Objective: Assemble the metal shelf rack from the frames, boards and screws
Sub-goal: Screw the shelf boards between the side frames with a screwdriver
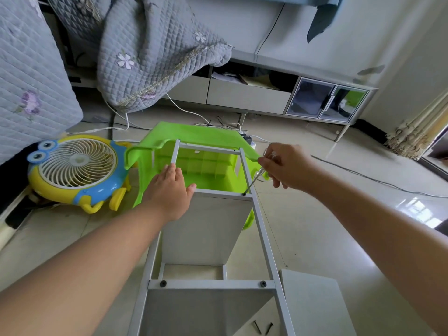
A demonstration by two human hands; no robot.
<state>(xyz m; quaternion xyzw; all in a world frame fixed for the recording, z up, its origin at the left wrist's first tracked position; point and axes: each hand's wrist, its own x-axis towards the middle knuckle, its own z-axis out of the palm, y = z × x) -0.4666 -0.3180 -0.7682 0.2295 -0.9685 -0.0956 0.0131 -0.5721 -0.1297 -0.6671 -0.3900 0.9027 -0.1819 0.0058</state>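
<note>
A grey metal frame [263, 238] runs from the bottom of the view up to a green plastic stool [194, 135], on which its far end leans. A white board [206, 229] sits between its rails. My left hand [169, 187] rests on the left rail and the board's top edge, fingers mostly straight. My right hand [286, 166] grips a clear-handled screwdriver [254, 180] whose tip sits on a screw [244, 194] at the board's right corner. Two black screws [263, 284] are set in the near crossbar. Two loose screws [262, 328] lie at the bottom.
Another white board [315, 304] lies on the tiled floor at lower right. A yellow and blue cartoon fan [77, 170] stands to the left of the stool. Cables [363, 177] cross the floor behind. A quilted cover [145, 57] and a low cabinet [266, 93] stand at the back.
</note>
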